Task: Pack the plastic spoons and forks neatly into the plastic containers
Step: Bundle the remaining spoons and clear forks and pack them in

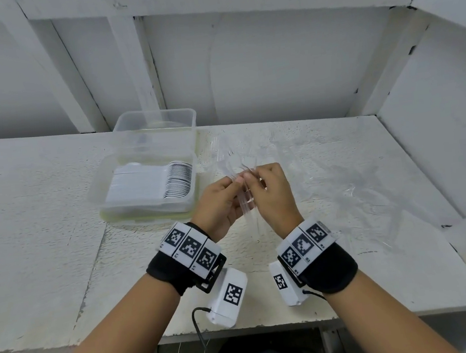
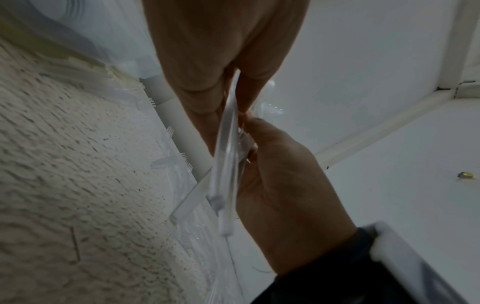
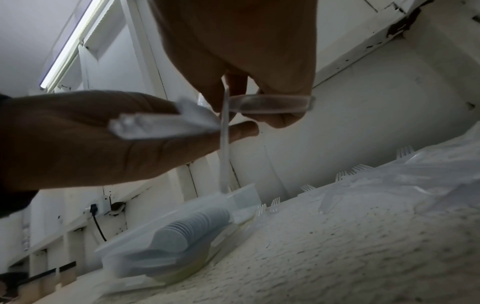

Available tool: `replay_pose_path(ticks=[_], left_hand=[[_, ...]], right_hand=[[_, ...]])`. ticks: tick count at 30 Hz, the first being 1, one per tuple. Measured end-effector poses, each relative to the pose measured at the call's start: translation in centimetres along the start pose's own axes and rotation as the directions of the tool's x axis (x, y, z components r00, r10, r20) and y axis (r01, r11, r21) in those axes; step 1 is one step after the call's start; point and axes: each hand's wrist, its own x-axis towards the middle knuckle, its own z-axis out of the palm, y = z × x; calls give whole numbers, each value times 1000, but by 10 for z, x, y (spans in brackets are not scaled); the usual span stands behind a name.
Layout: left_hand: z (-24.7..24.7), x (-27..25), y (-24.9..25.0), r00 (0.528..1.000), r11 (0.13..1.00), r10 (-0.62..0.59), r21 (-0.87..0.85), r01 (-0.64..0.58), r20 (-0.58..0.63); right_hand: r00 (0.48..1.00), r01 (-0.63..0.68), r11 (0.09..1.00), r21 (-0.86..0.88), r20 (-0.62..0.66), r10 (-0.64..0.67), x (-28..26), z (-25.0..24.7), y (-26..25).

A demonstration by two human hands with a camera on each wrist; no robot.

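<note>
1. your left hand [image 1: 220, 204] holds a small stack of clear forks [image 1: 245, 204] by the handles, fingers curled round them, thumb on top. the stack sits just above the table [image 1: 46, 255], near centre.
2. your right hand [image 1: 271, 192] pinches one more fork up near the neck with fingertips [image 1: 247, 176] meeting the left thumb. the wrist view shows a handle [image 3: 270, 103] crossing under the curled fingers. neither hand is spread open; both have plastic in them.
3. handling: these look very light, thin and stiff but brittle. tines will likely snap or snag if you squeeze there. smooth clear plastic, so a stack probably slides apart if it is held loosely. take hold at mid-handle and square the ends up before moving.
4. loose forks [image 1: 223, 151] lie scattered on the table just beyond your hands, right of the containers. a clear plastic bag [image 1: 342, 181] lies crumpled further right; can't tell how many forks are under it.
5. the near container [image 1: 102, 188] is left of your hands and holds a tidy row of spoons [image 1: 178, 179], bowls nested toward the right end.
6. the far container [image 1: 156, 127] sits directly behind it, touching or nearly. its contents are hard to read through the clear wall. my guess is forks go there.
7. risk: clear on white, so stray forks are easy to miss.
</note>
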Motion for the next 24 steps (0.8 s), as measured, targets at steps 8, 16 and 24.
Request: replay_pose_path(ticks=[8,16,24], left_hand=[[-2,1,-2,998,993,-59,106,60,-14],[-4,2,0,992,997,-78,-19,77,-94],[-1,3,-2,997,998,-53,-20,52,-62]], right_hand=[[990,-97,993,64,107,90,2,-5,-7],[999,-33,999,-12,5,33,-2,-17,-8],[990,104,928,-357,128,-62,-7,-1,-4]])
